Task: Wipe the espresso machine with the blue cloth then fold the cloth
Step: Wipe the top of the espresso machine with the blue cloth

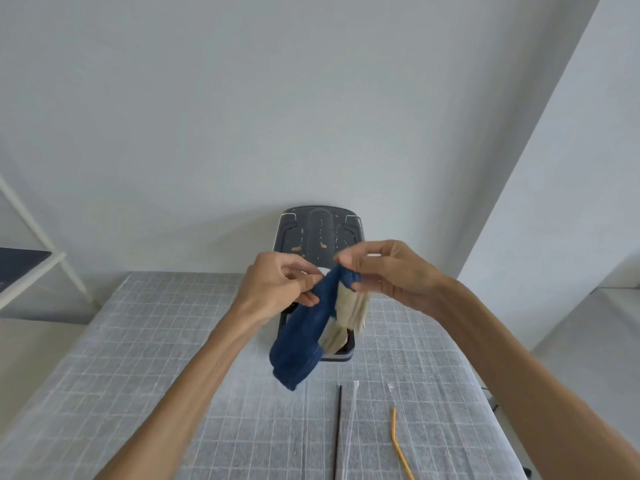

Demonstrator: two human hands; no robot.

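Observation:
Both hands hold up the blue cloth [303,336] above the table, in front of the dark espresso machine [317,233]. My left hand [280,284] pinches its upper left edge and my right hand [384,271] pinches its top right corner. The cloth hangs down bunched, and its beige reverse side [349,315] shows on the right. The machine's dark top carries several tan spots and smears. The hanging cloth hides the machine's lower front.
A grey checked tablecloth [173,358] covers the table. Near the front edge lie a thin dark stick [338,431], a clear plastic sleeve [350,427] and a bent yellow straw [398,441]. A white shelf frame [38,258] stands at the left, and white walls stand behind.

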